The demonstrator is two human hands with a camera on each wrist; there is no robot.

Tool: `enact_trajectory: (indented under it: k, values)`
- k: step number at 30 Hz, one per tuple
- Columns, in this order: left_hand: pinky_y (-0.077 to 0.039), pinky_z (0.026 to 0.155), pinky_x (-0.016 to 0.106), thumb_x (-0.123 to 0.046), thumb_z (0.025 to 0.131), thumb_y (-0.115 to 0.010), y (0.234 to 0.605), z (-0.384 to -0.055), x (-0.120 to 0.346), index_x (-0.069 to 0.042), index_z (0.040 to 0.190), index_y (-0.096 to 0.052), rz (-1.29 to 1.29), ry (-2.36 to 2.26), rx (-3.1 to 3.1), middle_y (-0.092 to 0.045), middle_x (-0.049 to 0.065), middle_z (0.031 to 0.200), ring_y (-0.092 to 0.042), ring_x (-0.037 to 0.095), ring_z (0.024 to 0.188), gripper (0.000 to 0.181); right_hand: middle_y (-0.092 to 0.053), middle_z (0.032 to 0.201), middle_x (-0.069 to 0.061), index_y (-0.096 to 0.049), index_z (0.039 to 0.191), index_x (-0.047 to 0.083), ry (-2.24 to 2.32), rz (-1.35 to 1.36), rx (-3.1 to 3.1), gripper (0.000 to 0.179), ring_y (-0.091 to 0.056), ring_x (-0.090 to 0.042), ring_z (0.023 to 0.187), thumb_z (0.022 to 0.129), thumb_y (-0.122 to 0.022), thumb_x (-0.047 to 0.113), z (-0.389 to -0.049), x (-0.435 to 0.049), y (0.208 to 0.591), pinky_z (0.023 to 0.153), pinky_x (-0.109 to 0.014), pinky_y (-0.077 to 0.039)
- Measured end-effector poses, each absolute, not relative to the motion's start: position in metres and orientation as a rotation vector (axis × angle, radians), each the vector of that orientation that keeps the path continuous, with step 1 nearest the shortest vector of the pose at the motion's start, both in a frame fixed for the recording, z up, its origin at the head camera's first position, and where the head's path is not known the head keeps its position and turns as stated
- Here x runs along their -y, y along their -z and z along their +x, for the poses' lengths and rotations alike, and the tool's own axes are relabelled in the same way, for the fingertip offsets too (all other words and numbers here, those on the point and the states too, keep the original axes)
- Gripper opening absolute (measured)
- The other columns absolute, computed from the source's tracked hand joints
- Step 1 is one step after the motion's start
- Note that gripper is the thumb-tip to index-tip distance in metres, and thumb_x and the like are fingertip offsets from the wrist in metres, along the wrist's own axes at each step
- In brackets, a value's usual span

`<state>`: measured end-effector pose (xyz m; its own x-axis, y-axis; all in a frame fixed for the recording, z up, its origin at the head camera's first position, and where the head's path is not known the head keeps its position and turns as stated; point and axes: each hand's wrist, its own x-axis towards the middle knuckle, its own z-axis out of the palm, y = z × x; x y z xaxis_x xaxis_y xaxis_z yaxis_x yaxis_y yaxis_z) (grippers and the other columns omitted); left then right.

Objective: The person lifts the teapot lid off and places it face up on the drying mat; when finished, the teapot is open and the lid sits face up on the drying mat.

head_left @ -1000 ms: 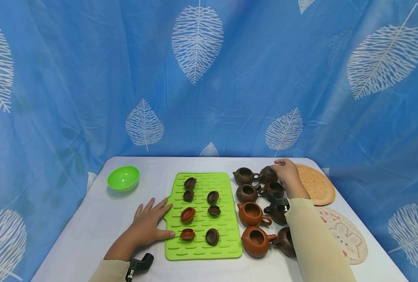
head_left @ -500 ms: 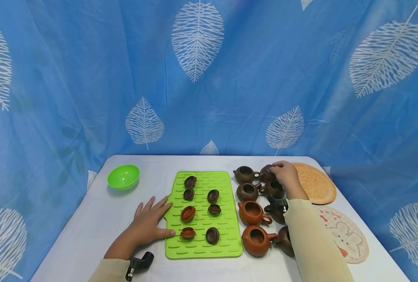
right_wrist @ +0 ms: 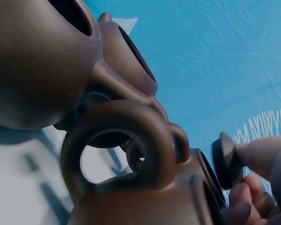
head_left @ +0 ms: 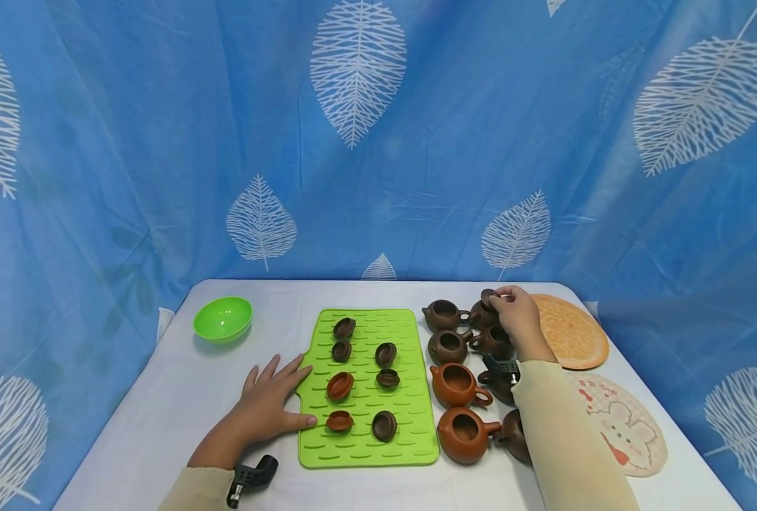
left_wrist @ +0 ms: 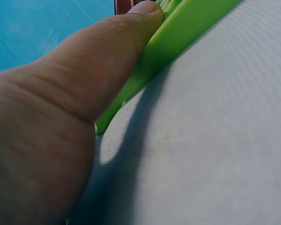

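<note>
My right hand [head_left: 520, 316] pinches a small dark brown teapot lid [right_wrist: 226, 161] between thumb and fingers. The lid is tilted just above the opening of the dark brown teapot [head_left: 481, 316] in the back right of the group; the right wrist view has it slightly apart from the rim. Fingers spread, my left hand [head_left: 268, 403] lies at the left edge of the green mat [head_left: 410, 454], its thumb touching the mat's border. Several upturned lids, dark brown [head_left: 384, 426] and reddish-brown [head_left: 340, 387], lie on that mat.
Several teapots stand close together right of the mat, including a reddish-brown teapot [head_left: 463, 443] and a dark brown teapot [head_left: 447, 348]. A green bowl [head_left: 223, 321] is at the back left. An orange round mat [head_left: 573, 333] and a rabbit-print round mat [head_left: 634, 433] lie at the right.
My right hand has risen slightly at the back right teapot, and the lid now shows tilted above its opening. My left hand has stayed in place.
</note>
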<state>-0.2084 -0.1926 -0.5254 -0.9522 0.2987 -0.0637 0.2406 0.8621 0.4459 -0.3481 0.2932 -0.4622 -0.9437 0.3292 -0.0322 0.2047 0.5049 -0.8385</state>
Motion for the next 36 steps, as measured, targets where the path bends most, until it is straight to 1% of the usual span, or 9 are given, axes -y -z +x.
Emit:
enact_trajectory:
  k: [4,10,14,18,20,22,26,29,36]
  values:
    - [0.0,0.122,0.075,-0.079,0.073,-0.078,0.525,-0.209,0.193,-0.022,0.16,-0.046,0.418,-0.667,-2.904,-0.029,0.004,0.173,-0.01,0.049,0.16,0.109,-0.061,0.125,-0.018,-0.058,0.136,0.008,-1.431,-0.424,2.546,0.037,-0.06,-0.034,0.11,0.109,-0.056,0.033,-0.348,-0.292,0.463,0.084,-0.046,-0.051]
    - [0.001,0.122,0.075,-0.08,0.073,-0.077,0.528,-0.209,0.193,-0.023,0.16,-0.046,0.415,-0.663,-2.898,-0.029,0.003,0.173,-0.011,0.049,0.16,0.109,-0.062,0.128,-0.019,-0.052,0.141,0.008,-1.498,-0.417,2.446,0.038,-0.064,-0.031,0.11,0.112,-0.05,0.032,-0.348,-0.29,0.464,0.08,-0.037,-0.053]
    - [0.001,0.122,0.075,-0.08,0.073,-0.077,0.528,-0.209,0.193,-0.023,0.16,-0.046,0.422,-0.667,-2.9,-0.03,0.003,0.173,-0.011,0.05,0.16,0.109,-0.064,0.131,-0.022,-0.048,0.143,0.004,-1.55,-0.391,2.381,0.038,-0.067,-0.024,0.099,0.113,-0.047,0.028,-0.351,-0.289,0.466,0.077,-0.03,-0.055]
    - [0.0,0.122,0.075,-0.079,0.073,-0.077,0.526,-0.209,0.193,-0.022,0.16,-0.047,0.427,-0.673,-2.899,-0.029,0.004,0.173,-0.01,0.05,0.16,0.108,-0.065,0.133,-0.026,-0.045,0.145,0.0,-1.696,-0.345,2.3,0.038,-0.068,-0.011,0.086,0.112,-0.048,0.02,-0.355,-0.289,0.466,0.075,-0.021,-0.057]
    - [0.001,0.122,0.075,-0.079,0.073,-0.078,0.525,-0.209,0.193,-0.022,0.16,-0.047,0.426,-0.679,-2.899,-0.03,0.004,0.173,-0.01,0.05,0.159,0.108,-0.067,0.129,-0.023,-0.044,0.144,-0.002,-1.833,-0.323,2.215,0.037,-0.069,-0.006,0.085,0.111,-0.049,0.015,-0.357,-0.289,0.466,0.074,-0.018,-0.058]
    - [0.001,0.122,0.075,-0.079,0.073,-0.078,0.525,-0.209,0.193,-0.022,0.16,-0.047,0.423,-0.681,-2.902,-0.03,0.004,0.173,-0.01,0.05,0.159,0.108,-0.069,0.122,-0.016,-0.045,0.14,-0.001,-1.992,-0.319,2.101,0.033,-0.068,-0.004,0.084,0.11,-0.051,0.011,-0.359,-0.289,0.466,0.073,-0.016,-0.057]
    - [0.001,0.122,0.075,-0.08,0.073,-0.077,0.526,-0.208,0.193,-0.022,0.16,-0.047,0.417,-0.674,-2.909,-0.029,0.004,0.173,-0.01,0.05,0.159,0.109,-0.068,0.106,-0.001,-0.049,0.132,0.008,-2.266,-0.321,1.873,0.023,-0.066,-0.004,0.084,0.109,-0.052,0.007,-0.361,-0.289,0.465,0.068,-0.015,-0.054]
    - [0.001,0.122,0.075,-0.08,0.072,-0.077,0.526,-0.208,0.193,-0.022,0.16,-0.047,0.414,-0.67,-2.91,-0.029,0.004,0.173,-0.011,0.05,0.159,0.109,-0.067,0.104,0.002,-0.052,0.13,0.012,-2.372,-0.303,1.805,0.021,-0.062,-0.005,0.084,0.11,-0.052,0.007,-0.361,-0.288,0.463,0.066,-0.015,-0.052]
    - [0.0,0.122,0.075,-0.079,0.073,-0.078,0.527,-0.209,0.193,-0.022,0.16,-0.047,0.419,-0.675,-2.907,-0.03,0.004,0.173,-0.011,0.05,0.159,0.109,-0.063,0.108,-0.001,-0.055,0.129,0.012,-2.447,-0.228,1.829,0.02,-0.057,-0.006,0.085,0.111,-0.048,0.008,-0.359,-0.281,0.462,0.07,-0.016,-0.051]
